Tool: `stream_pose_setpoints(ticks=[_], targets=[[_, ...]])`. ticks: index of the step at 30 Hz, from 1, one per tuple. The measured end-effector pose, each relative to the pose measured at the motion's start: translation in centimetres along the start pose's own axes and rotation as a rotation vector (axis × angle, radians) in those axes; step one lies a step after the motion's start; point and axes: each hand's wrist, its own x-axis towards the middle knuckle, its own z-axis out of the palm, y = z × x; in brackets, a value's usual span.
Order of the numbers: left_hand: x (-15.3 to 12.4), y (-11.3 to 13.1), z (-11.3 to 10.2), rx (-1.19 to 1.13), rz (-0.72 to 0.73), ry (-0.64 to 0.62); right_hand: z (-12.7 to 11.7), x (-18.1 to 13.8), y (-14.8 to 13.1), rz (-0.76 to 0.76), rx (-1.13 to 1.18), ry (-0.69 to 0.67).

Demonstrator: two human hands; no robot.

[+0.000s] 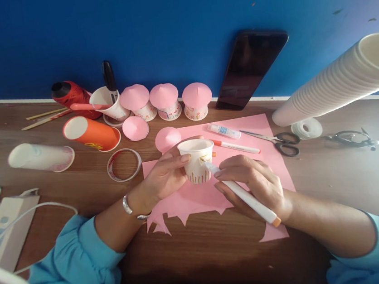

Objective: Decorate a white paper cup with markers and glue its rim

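My left hand (166, 176) is closed around a small white paper cup (196, 159) that stands upright on a pink paper sheet (262, 152). The cup carries drawn marks on its side. My right hand (252, 182) grips a white marker (241, 193) with an orange end cap, its tip touching the cup's right side. Both forearms wear light blue sleeves, and a bracelet sits on my left wrist.
Three cups topped with pink paper cones (166, 100) stand by the blue wall. Nearby lie an orange cup (91, 134), a white cup (40, 157), a tape ring (124, 164), a glue tube (224, 131), an orange pen (236, 146), scissors (280, 141), a leaning phone (251, 67), stacked cups (340, 81) and a power strip (4, 231).
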Motion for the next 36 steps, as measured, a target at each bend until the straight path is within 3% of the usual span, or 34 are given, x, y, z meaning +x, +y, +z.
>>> stream_pose_setpoints(ticks=[36], targets=[[-0.28,-0.34,-0.06,0.048,-0.006,0.033,-0.17,0.23,-0.29,0.013,-0.015,-0.005]])
